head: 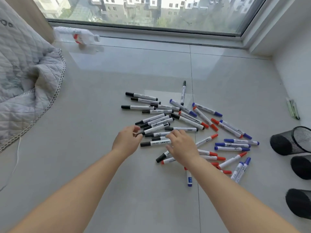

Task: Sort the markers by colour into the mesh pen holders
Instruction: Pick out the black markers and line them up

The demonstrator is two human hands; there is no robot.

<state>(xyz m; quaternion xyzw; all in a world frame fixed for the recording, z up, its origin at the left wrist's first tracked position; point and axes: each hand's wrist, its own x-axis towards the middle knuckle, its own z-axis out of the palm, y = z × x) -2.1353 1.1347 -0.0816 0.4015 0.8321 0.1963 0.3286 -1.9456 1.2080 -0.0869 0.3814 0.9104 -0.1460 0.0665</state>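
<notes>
Several white-barrelled markers lie scattered on the grey tiled floor: black-capped ones at the left, red-capped ones in the middle and blue-capped ones at the right. My left hand pinches the cap end of a black marker at the pile's left side. My right hand rests palm down over the pile's middle, fingers spread across black markers; what lies under it is hidden. Three black mesh pen holders lie at the right edge: one on its side, a second, a third.
A quilted grey blanket covers the left side, with a white cable trailing from it. A plastic bottle lies by the window sill. A greenish pen pack lies against the right wall.
</notes>
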